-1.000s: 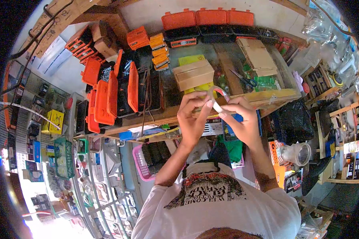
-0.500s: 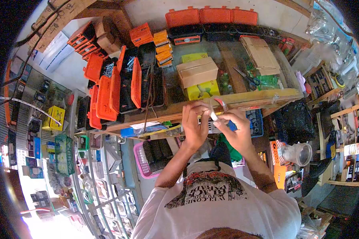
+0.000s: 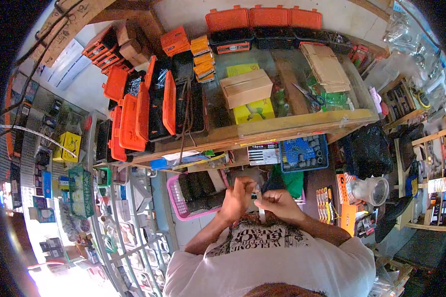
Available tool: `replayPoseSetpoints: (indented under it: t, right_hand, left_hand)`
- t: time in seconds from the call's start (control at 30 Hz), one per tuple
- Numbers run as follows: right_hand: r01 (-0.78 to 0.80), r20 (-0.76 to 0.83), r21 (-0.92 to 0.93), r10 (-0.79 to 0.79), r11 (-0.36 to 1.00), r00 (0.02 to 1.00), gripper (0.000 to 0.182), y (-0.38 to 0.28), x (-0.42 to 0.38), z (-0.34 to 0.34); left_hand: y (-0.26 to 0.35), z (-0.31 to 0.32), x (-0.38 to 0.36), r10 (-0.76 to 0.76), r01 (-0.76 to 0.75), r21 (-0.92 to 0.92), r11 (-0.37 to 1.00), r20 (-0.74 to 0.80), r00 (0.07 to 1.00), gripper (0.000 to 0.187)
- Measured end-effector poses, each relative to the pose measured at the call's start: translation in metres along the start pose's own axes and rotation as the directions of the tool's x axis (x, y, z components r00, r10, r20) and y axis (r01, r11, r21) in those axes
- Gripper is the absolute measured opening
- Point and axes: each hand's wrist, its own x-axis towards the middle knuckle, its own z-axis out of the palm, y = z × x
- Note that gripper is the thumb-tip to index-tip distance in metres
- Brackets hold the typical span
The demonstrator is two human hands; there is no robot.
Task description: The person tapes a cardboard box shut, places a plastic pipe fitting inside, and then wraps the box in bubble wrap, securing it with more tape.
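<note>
Wood frames the long glass-topped surface point(image 3: 282, 126) spanning the upper view. Below it, the wearer's white printed T-shirt point(image 3: 267, 260) fills the foreground. Orange-lidded black plastic cases point(image 3: 132, 123) stand open toward the surface's left end. Under the front edge are noted a pink perforated plastic basket point(image 3: 175, 200) with dark contents and, farther right, a blue plastic tray point(image 3: 306, 169) of grey fittings. One brown cardboard box point(image 3: 247, 88) sits mid-surface. Left hand point(image 3: 239, 197): fingers curled inward, closed at the tips on a narrow whitish strip. Right hand point(image 3: 281, 204): closed, thumb and forefinger pinching the same strip. Dark-handled scissors point(image 3: 316, 102) lie right of the box. Narrow whitish strip point(image 3: 258, 195): located between both hands, before the chest, partly hidden by fingers; material undetermined.
</note>
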Motion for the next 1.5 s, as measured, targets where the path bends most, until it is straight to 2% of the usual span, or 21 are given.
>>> replayPoseSetpoints:
  t: [0.07, 0.2, 0.23, 0.3, 0.33, 0.37, 0.4, 0.47, 0.5, 0.53, 0.57, 0.67, 0.77, 0.87, 0.97, 1.07, 1.17, 1.27, 1.3, 1.4, 1.5]
  right_hand:
    - [-0.054, 0.016, 0.006, 0.054, 0.999, 0.998, 0.024, 0.002, -0.001, 0.001]
    - [-0.116, 0.092, 0.002, 0.116, 0.993, 0.989, 0.026, 0.009, 0.004, -0.007]
    - [-0.128, 0.195, 0.045, 0.117, 0.991, 0.974, 0.027, -0.016, 0.000, -0.011]
    - [0.016, 0.247, -0.235, 0.044, 0.972, 0.968, 0.025, -0.049, -0.003, -0.043]
    - [0.300, 0.152, -0.416, -0.259, 0.859, 0.954, 0.023, -0.054, 0.001, -0.066]
    - [0.319, -0.045, -0.476, -0.385, 0.820, 0.922, 0.019, -0.082, -0.002, -0.079]
    - [0.325, -0.171, -0.648, -0.547, 0.689, 0.819, 0.019, -0.106, -0.004, -0.097]
    - [0.255, -0.257, -0.805, -0.702, 0.536, 0.664, 0.023, -0.145, 0.004, -0.133]
    - [0.207, -0.266, -0.846, -0.726, 0.491, 0.634, 0.026, -0.160, 0.009, -0.148]
    - [0.064, -0.274, -0.902, -0.681, 0.428, 0.679, 0.026, -0.162, 0.019, -0.174]
    - [0.094, -0.243, -0.910, -0.704, 0.404, 0.668, 0.027, -0.159, 0.033, -0.196]
    - [-0.010, -0.198, -0.960, -0.651, 0.280, 0.733, 0.027, -0.161, 0.057, -0.214]
    - [-0.140, -0.260, -0.962, -0.627, 0.234, 0.735, 0.031, -0.165, 0.071, -0.210]
    - [-0.158, -0.212, -0.977, -0.590, 0.143, 0.779, 0.037, -0.179, 0.073, -0.207]
    - [-0.074, -0.111, -0.994, -0.621, 0.085, 0.776, 0.044, -0.179, 0.083, -0.211]
    - [-0.246, -0.379, -0.895, -0.345, 0.371, 0.859, 0.048, -0.197, 0.087, -0.197]
    - [-0.153, -0.204, -0.978, -0.503, 0.142, 0.840, 0.047, -0.191, 0.090, -0.208]
    - [-0.075, -0.129, -0.990, -0.573, 0.118, 0.809, 0.045, -0.193, 0.081, -0.198]
    - [0.044, -0.035, -0.993, -0.628, 0.110, 0.778, 0.040, -0.189, 0.080, -0.211]
    - [0.104, -0.102, -0.900, -0.437, 0.424, 0.894, 0.042, -0.210, 0.045, -0.171]
    - [0.215, 0.113, -0.664, -0.189, 0.716, 0.976, 0.039, -0.201, 0.016, -0.134]
  left_hand:
    - [-0.002, 0.002, -0.011, -0.070, 0.070, -0.025, 0.997, -0.005, 0.998, 0.026]
    - [0.014, -0.006, -0.001, 0.034, -0.033, -0.024, 0.999, 0.025, 0.999, 0.022]
    - [0.017, -0.008, 0.002, 0.030, -0.029, -0.033, 0.999, 0.031, 0.999, 0.022]
    - [0.023, -0.012, 0.002, 0.015, -0.012, -0.055, 0.998, 0.054, 0.998, 0.022]
    - [0.022, -0.012, 0.003, 0.037, -0.034, -0.042, 0.999, 0.072, 0.997, 0.022]
    - [0.020, -0.013, 0.005, 0.058, -0.055, -0.030, 0.998, 0.089, 0.994, 0.022]
    - [0.018, -0.014, 0.006, 0.077, -0.075, -0.019, 0.997, 0.105, 0.992, 0.022]
    - [0.027, -0.024, 0.012, 0.038, -0.027, -0.066, 0.997, 0.178, 0.983, 0.021]
    - [0.033, -0.030, 0.016, 0.027, -0.007, -0.092, 0.996, 0.217, 0.976, 0.021]
    - [0.035, -0.032, 0.019, 0.015, 0.015, -0.117, 0.993, 0.256, 0.967, 0.021]
    - [0.028, -0.026, 0.017, 0.007, 0.022, -0.112, 0.994, 0.249, 0.968, 0.020]
    - [0.033, -0.030, 0.020, 0.014, 0.039, -0.168, 0.985, 0.300, 0.954, 0.019]
    - [0.036, -0.038, 0.025, 0.044, 0.004, -0.150, 0.989, 0.310, 0.950, 0.017]
    - [0.036, -0.042, 0.027, 0.067, -0.023, -0.143, 0.989, 0.313, 0.947, 0.016]
    - [0.032, -0.041, 0.026, 0.096, -0.048, -0.162, 0.986, 0.303, 0.948, 0.016]
    - [0.042, -0.052, 0.028, -0.083, 0.178, -0.171, 0.969, 0.454, 0.887, 0.022]
    - [0.035, -0.056, 0.026, -0.116, 0.255, -0.197, 0.947, 0.529, 0.841, 0.020]
    - [0.032, -0.066, 0.024, -0.037, 0.181, -0.212, 0.960, 0.549, 0.835, 0.019]
    - [0.029, -0.067, 0.022, -0.034, 0.172, -0.206, 0.963, 0.541, 0.840, 0.019]
    - [0.019, -0.068, 0.014, -0.016, 0.150, -0.210, 0.966, 0.529, 0.848, 0.020]
    - [0.011, -0.069, 0.011, -0.012, 0.168, -0.250, 0.954, 0.526, 0.850, 0.021]
